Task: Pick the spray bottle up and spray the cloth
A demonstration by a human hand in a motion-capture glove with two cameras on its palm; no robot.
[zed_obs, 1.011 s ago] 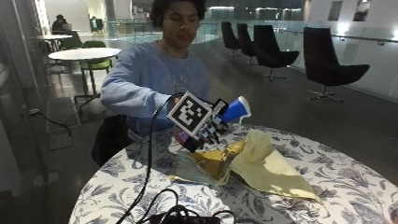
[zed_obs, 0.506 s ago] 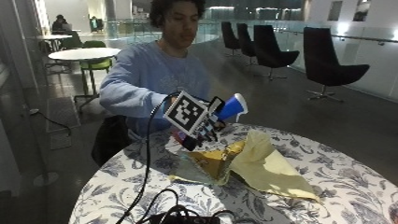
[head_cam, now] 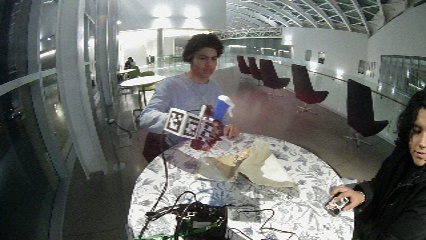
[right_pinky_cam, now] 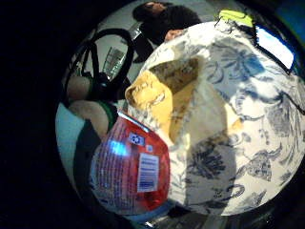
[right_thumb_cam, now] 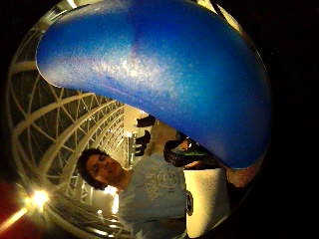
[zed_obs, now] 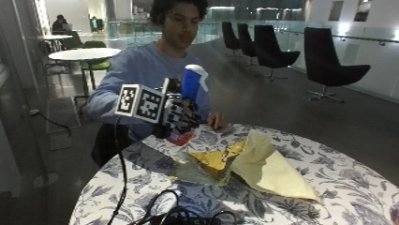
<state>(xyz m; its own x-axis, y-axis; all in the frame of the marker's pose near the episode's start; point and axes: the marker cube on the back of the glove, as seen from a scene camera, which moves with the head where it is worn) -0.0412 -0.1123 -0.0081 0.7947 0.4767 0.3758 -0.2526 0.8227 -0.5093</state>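
The gloved right hand [zed_obs: 180, 117] is wrapped around the spray bottle [zed_obs: 190, 101], held upright above the counter [zed_obs: 349, 187] at the yellow cloth's [zed_obs: 249, 161] ten o'clock. The spray could miss (the nozzle's aim is unclear). Open room lies over the cloth; the counter edge is near.

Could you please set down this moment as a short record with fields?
holder: gloved right hand, raised above the table
held: spray bottle, upright, blue head on top, red body below
cloth: yellow cloth, crumpled on the table, beside and below the bottle
surface: round table, blue floral cover
other hand: bare hand, resting on the table edge
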